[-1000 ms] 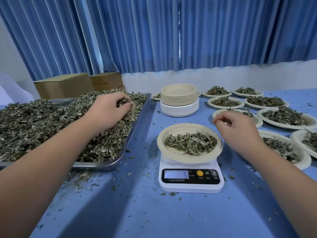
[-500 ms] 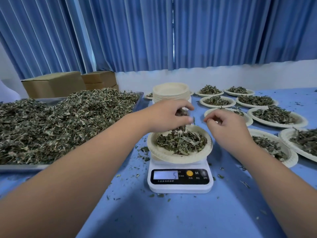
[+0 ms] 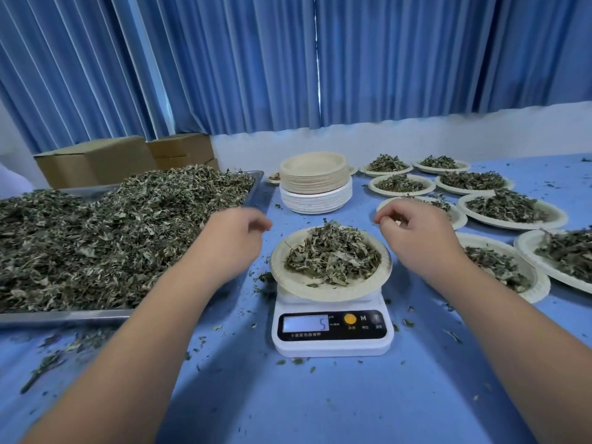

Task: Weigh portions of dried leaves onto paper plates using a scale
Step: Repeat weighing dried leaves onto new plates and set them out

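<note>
A paper plate (image 3: pixel 320 294) heaped with dried leaves (image 3: pixel 333 257) sits on the white digital scale (image 3: pixel 333 346), whose display shows 5. My left hand (image 3: pixel 237 238) hovers just left of the plate, blurred, fingers loosely curled, nothing visible in it. My right hand (image 3: pixel 416 233) hovers at the plate's right far edge with fingers curled and fingertips close together; whether they pinch leaf bits is unclear. A large metal tray (image 3: pixel 64 317) piled with loose dried leaves (image 3: pixel 96 235) lies at the left.
A stack of unused paper plates (image 3: pixel 315 184) stands behind the scale. Several filled plates (image 3: pixel 509 208) cover the right side of the blue table. Cardboard boxes (image 3: pixel 96 161) sit behind the tray. Leaf crumbs are scattered around the scale.
My left hand carried leaves from the tray over the plate, dropped them, and has drawn back to the left. The heap on the plate is taller. My right hand barely moved.
</note>
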Action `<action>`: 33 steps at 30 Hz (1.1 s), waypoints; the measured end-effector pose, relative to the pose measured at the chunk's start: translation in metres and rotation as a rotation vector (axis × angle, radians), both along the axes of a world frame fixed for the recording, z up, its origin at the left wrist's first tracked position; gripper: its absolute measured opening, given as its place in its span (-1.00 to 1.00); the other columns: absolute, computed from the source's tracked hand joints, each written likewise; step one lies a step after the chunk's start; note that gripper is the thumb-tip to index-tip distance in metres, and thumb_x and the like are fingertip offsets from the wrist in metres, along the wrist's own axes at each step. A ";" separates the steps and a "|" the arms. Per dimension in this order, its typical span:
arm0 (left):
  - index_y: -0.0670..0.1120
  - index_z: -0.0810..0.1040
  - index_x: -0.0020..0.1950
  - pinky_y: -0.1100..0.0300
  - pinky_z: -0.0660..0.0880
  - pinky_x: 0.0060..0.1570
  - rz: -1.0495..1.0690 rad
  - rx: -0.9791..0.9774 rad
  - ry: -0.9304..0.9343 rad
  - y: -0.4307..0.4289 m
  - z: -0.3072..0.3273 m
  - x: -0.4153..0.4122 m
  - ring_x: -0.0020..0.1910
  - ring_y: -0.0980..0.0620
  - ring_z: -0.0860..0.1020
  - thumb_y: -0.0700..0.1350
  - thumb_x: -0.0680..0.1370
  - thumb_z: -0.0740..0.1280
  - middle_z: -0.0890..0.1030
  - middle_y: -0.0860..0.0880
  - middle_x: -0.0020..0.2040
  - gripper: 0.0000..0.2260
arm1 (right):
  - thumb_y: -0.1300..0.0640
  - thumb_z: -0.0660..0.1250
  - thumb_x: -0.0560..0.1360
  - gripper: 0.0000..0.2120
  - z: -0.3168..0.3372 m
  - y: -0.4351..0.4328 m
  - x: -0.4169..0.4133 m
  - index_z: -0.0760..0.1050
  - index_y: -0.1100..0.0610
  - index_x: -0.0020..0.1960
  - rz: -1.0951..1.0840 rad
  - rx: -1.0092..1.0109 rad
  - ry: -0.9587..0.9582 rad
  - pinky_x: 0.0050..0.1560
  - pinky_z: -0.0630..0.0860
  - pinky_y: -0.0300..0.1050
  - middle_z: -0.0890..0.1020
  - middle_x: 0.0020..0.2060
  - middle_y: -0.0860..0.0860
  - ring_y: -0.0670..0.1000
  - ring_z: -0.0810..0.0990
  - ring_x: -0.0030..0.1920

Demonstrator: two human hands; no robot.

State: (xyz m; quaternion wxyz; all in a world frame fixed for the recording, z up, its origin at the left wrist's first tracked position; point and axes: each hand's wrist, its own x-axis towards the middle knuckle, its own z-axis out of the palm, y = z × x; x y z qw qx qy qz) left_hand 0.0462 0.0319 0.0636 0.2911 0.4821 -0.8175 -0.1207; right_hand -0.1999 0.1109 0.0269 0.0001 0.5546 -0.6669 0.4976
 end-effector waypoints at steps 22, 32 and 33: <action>-0.01 0.60 -0.04 0.21 0.37 -0.03 -0.246 0.095 -0.462 0.000 -0.044 0.013 -0.02 0.03 0.50 -0.05 0.52 0.38 0.49 0.08 -0.09 -0.93 | 0.27 0.27 0.49 -0.82 -0.002 0.002 -0.004 0.61 0.08 -0.16 -0.034 -0.008 0.010 -0.31 0.28 -0.30 0.48 -0.43 -0.22 -0.33 0.44 -0.40; -0.02 0.63 -0.09 0.56 0.28 -0.36 -0.139 0.078 -0.251 -0.009 -0.055 0.007 -0.26 0.20 0.44 -0.19 0.52 0.38 0.50 0.18 -0.27 -0.93 | 0.28 0.27 0.49 -0.82 -0.003 0.003 -0.004 0.62 0.11 -0.15 -0.030 -0.009 0.008 -0.32 0.27 -0.32 0.47 -0.51 -0.26 -0.34 0.44 -0.41; 0.00 0.60 -0.15 0.54 0.29 -0.38 -0.117 0.080 -0.247 -0.009 -0.056 0.007 -0.26 0.18 0.45 -0.20 0.52 0.36 0.50 0.18 -0.29 -0.89 | 0.28 0.27 0.50 -0.82 -0.003 0.003 -0.004 0.62 0.11 -0.15 -0.030 -0.002 0.007 -0.32 0.26 -0.33 0.48 -0.52 -0.28 -0.34 0.44 -0.41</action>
